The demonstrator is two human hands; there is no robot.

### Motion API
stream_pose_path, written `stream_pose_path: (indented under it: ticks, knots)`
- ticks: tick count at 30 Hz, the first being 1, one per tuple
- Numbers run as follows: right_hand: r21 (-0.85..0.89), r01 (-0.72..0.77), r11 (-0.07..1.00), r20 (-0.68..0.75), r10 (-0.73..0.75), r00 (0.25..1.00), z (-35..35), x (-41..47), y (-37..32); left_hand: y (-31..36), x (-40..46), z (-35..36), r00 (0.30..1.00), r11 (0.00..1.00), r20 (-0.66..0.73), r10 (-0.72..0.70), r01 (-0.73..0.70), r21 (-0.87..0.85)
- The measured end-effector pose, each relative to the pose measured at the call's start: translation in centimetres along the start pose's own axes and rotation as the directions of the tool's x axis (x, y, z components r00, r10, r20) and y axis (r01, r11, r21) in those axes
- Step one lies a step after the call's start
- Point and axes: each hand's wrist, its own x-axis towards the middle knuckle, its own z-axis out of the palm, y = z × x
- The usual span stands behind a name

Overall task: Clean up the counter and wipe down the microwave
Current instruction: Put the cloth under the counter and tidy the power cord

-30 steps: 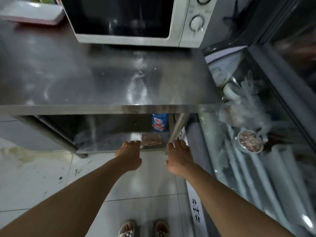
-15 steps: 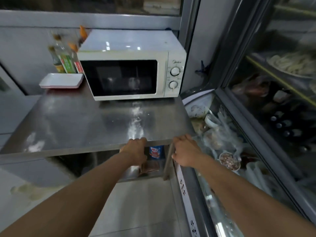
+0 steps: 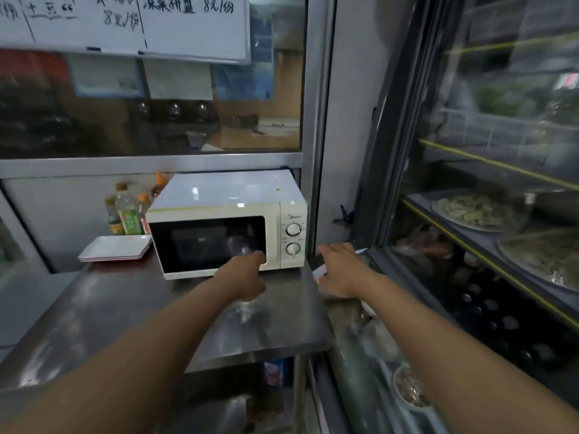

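Reaching: both bare arms stretch over the brushed stainless-steel bench [image 3: 125, 308] toward the cream-white box microwave with a dark glass door [image 3: 225, 227], which sits at the back right of that bench.
Left hand [image 3: 247, 277]: raised in front of the door's lower right corner; fingers curl under, so whether this grip holds anything I cannot tell.
Right hand [image 3: 341, 270]: beyond the bench's right edge, fingers fairly straight, grip released and empty.
Doing it well: no cloth shows, so one probably needs fetching first; then wipe top, door and the two round dials [image 3: 293, 239] in overlapping strokes, steadying the casing with the free hand.
Also to clear: stack of white rectangular trays [image 3: 116, 247] and blurred sauce bottles [image 3: 125, 211] left of the oven.
Hard to make out: left fingertips, the bench's smears, and items under the bench.
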Motion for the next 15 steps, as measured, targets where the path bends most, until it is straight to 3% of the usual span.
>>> stream_pose_path:
  ticks: [15]
  knots:
    - [0.069, -0.030, 0.997, -0.043, 0.033, 0.999, -4.2, 8.2, 5.1, 2.7, 9.1, -6.0, 0.996, 0.994, -0.081, 0.024, -0.016, 0.106]
